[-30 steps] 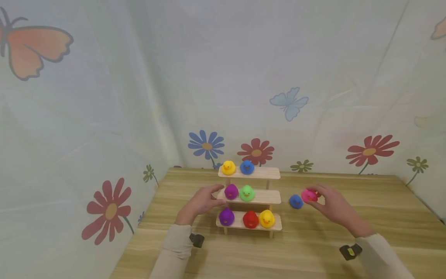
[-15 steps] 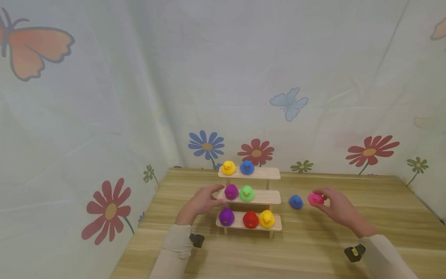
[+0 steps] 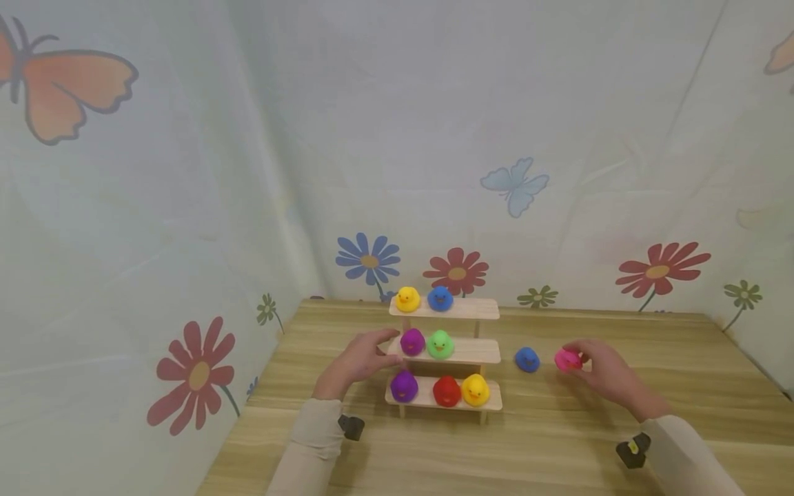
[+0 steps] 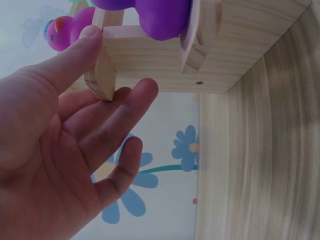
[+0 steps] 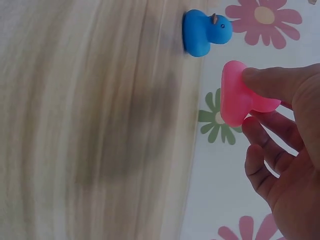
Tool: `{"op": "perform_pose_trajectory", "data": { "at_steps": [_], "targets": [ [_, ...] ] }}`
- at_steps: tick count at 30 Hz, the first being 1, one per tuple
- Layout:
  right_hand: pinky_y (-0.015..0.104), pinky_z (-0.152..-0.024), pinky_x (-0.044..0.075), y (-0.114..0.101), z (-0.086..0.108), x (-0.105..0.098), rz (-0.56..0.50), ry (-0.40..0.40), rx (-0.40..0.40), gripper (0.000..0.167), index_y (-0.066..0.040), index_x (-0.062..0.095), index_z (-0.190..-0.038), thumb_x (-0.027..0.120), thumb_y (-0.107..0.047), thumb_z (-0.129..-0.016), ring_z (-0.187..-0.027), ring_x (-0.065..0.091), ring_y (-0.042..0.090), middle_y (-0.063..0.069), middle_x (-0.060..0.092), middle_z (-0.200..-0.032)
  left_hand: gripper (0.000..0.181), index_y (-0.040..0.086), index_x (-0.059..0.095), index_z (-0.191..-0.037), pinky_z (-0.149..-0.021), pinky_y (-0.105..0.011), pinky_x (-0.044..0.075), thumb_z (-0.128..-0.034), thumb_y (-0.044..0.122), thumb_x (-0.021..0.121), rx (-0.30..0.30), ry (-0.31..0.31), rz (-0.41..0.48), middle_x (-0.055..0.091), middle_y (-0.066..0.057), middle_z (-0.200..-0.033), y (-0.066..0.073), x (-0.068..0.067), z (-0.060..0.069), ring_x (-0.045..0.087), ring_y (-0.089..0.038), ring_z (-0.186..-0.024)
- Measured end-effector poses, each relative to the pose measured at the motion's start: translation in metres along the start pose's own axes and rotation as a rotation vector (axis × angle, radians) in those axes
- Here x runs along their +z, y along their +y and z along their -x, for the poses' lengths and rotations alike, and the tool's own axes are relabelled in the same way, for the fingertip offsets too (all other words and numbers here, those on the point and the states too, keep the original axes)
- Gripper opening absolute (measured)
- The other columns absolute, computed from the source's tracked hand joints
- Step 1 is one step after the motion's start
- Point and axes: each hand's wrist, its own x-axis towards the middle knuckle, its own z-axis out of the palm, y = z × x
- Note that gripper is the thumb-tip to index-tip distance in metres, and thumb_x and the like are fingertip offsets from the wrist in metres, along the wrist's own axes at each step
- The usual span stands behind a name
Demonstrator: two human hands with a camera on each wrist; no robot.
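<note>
My right hand (image 3: 606, 375) pinches a pink rubber duck (image 5: 235, 95) between thumb and fingers, just above the tabletop in the right wrist view. To its left on the table sits a blue rubber duck (image 3: 527, 359). My left hand (image 3: 358, 362) holds the left end of the middle board of a three-tier wooden stand (image 3: 474, 350), thumb on top and fingers underneath. Yellow (image 3: 407, 299) and blue ducks (image 3: 440, 298) stand on the top tier. The middle tier bears magenta (image 3: 412, 342) and green ducks (image 3: 440, 344). Purple (image 3: 404, 387), red (image 3: 446, 391) and yellow ducks (image 3: 475, 390) occupy the bottom tier.
The wooden tabletop (image 3: 527, 448) extends to a pale curtain (image 3: 397, 138) printed with flowers and butterflies, which hangs behind and along the left. Small black devices (image 3: 633, 450) are strapped at both wrists.
My right hand has drawn the pink duck to the right and slightly nearer, away from the blue duck on the table. The left hand keeps its place at the stand.
</note>
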Motion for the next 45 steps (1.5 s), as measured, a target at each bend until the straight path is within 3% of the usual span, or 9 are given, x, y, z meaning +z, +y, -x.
{"op": "perform_pose_trajectory", "data": {
  "at_steps": [14, 36, 45],
  "targets": [
    [0.042, -0.075, 0.05, 0.015, -0.002, 0.011, -0.039, -0.082, 0.134, 0.039, 0.0, 0.061, -0.112, 0.076, -0.009, -0.077, -0.089, 0.055, 0.027, 0.014, 0.061, -0.105, 0.064, 0.012, 0.048, -0.137, -0.084, -0.038, 0.052, -0.0835, 0.039, 0.069, -0.009, 0.005, 0.005, 0.05, -0.008, -0.136, -0.003, 0.002, -0.001, 0.063, -0.024, -0.098],
    [0.046, -0.076, 0.05, 0.02, -0.01, 0.019, -0.067, -0.118, 0.188, 0.035, 0.001, 0.06, -0.113, 0.072, -0.007, -0.081, -0.09, 0.055, 0.029, 0.015, 0.06, -0.105, 0.061, 0.011, 0.048, -0.137, -0.083, -0.037, 0.052, -0.0847, 0.036, 0.069, 0.002, 0.003, -0.002, 0.05, -0.009, -0.136, -0.001, 0.0, 0.0, 0.063, -0.024, -0.098],
    [0.047, -0.076, 0.05, 0.025, -0.011, 0.021, -0.072, -0.094, 0.157, 0.031, 0.002, 0.061, -0.108, 0.071, -0.003, -0.079, -0.089, 0.056, 0.03, 0.016, 0.061, -0.103, 0.061, 0.011, 0.048, -0.136, -0.084, -0.038, 0.051, -0.0848, 0.036, 0.069, 0.011, 0.001, -0.019, 0.05, -0.009, -0.136, 0.0, 0.0, 0.0, 0.063, -0.025, -0.097]
  ]
}}
